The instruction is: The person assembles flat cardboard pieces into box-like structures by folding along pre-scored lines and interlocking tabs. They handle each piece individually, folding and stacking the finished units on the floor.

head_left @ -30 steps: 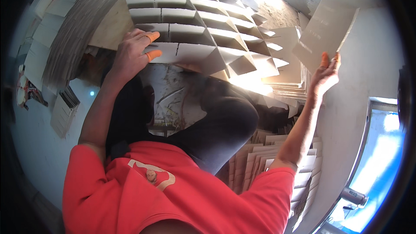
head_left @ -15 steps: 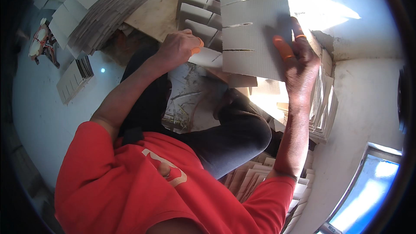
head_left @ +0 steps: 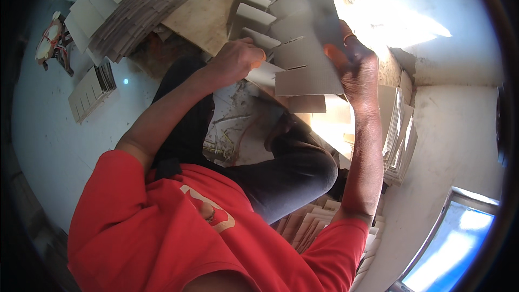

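My right hand (head_left: 359,70), with orange bands on the thumb and a finger, grips the right edge of a slotted grey-white cardboard sheet (head_left: 303,54). The sheet is tilted, and its slots meet several upright cardboard strips (head_left: 254,16) on its left. How deep the strips sit in the slots cannot be told. My left hand (head_left: 235,62) is closed at the near left end of these strips, apparently pinching one. An orange band wraps one of its fingers, while the fingertips are hidden.
A wooden board (head_left: 200,11) lies beneath the work. Long rows of stacked cardboard pieces (head_left: 146,13) stand at the far left. A small slotted bundle (head_left: 92,92) is on the floor at left. More cardboard stacks (head_left: 397,135) lean near the right wall.
My right hand has brought the slotted sheet left and down onto the strips, tilting it. My left hand and the strips have shifted slightly right together.
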The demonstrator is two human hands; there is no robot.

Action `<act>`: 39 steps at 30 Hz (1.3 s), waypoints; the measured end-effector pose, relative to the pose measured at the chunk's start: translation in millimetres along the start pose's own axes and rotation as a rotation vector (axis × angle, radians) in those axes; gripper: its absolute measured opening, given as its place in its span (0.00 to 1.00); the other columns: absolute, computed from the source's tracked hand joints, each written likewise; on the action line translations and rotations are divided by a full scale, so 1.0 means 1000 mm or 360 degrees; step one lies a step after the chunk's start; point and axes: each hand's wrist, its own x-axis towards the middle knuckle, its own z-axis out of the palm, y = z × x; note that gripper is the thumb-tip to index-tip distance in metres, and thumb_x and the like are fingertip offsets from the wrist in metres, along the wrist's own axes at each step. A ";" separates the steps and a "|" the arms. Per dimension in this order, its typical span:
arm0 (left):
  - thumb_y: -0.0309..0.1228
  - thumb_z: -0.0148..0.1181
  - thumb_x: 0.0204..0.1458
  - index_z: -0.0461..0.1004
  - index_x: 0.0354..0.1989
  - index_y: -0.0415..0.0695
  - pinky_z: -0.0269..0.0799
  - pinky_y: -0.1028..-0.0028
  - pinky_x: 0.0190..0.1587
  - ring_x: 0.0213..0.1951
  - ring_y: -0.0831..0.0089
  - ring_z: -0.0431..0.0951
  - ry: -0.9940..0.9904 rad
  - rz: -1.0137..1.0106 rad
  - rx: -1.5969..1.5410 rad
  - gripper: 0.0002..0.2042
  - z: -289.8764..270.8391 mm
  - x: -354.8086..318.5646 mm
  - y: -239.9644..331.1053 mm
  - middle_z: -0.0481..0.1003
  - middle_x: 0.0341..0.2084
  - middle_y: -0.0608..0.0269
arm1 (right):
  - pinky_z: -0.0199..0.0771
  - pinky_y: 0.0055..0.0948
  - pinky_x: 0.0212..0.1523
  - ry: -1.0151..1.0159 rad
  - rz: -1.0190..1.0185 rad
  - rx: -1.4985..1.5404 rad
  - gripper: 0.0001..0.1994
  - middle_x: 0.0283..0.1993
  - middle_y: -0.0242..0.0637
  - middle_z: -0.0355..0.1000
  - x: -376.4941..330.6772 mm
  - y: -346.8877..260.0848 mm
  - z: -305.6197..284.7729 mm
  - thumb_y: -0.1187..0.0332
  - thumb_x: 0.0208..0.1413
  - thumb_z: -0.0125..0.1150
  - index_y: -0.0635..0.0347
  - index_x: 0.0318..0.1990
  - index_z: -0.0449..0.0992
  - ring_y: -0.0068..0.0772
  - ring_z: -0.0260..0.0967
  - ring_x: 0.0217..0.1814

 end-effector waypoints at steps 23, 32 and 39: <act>0.24 0.61 0.41 0.76 0.28 0.43 0.71 0.64 0.31 0.30 0.60 0.74 0.0029 0.0062 0.0077 0.04 0.013 0.006 -0.005 0.74 0.22 0.60 | 0.75 0.40 0.38 -0.0685 -0.0149 -0.0250 0.10 0.32 0.55 0.73 -0.002 0.032 0.063 0.84 0.42 0.56 0.64 0.33 0.78 0.52 0.74 0.36; 0.24 0.68 0.37 0.69 0.53 0.40 0.67 0.65 0.53 0.54 0.59 0.66 0.0003 0.0092 0.0355 0.29 -0.009 0.009 0.017 0.71 0.51 0.61 | 0.74 0.38 0.44 -0.0034 0.0657 -0.0180 0.16 0.40 0.48 0.75 0.019 0.057 0.047 0.68 0.52 0.61 0.65 0.48 0.73 0.44 0.74 0.44; 0.23 0.66 0.40 0.55 0.63 0.38 0.55 0.60 0.65 0.67 0.53 0.50 -0.0198 0.0113 0.0496 0.38 -0.006 0.065 -0.003 0.58 0.63 0.56 | 0.72 0.33 0.32 -0.0463 0.0758 -0.0939 0.30 0.33 0.51 0.74 -0.019 0.150 0.004 0.49 0.55 0.59 0.75 0.49 0.69 0.37 0.75 0.37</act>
